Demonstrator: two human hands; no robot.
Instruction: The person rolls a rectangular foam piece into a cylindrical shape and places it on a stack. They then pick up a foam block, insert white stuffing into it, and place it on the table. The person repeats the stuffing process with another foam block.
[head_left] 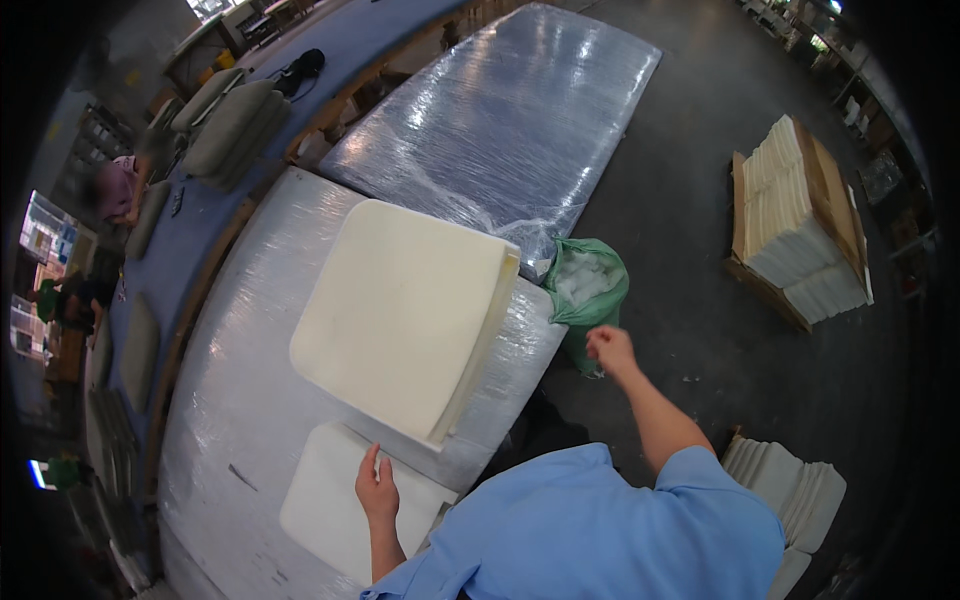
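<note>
My left hand (377,486) rests with its fingers stretched out over a white foam cushion pad (322,498), just in front of a stack of cream foam cushion pads (400,310). The stacked pads have rounded corners on one side. Off to the right, my right hand (610,350) is raised with its fingers curled together; whatever they may hold is too small to make out. Just beyond that hand a green bag (612,262) hangs at the table edge, its mouth wide and full of white fluffy stuffing (584,278).
The plastic-wrapped table (235,290) carries the pads. Behind it lies another wrapped surface (510,90). A carton with stacked white pads (790,215) stands on the right floor, more pads (790,485) lower right. Grey cushions (235,130) and people occupy the blue bench at left.
</note>
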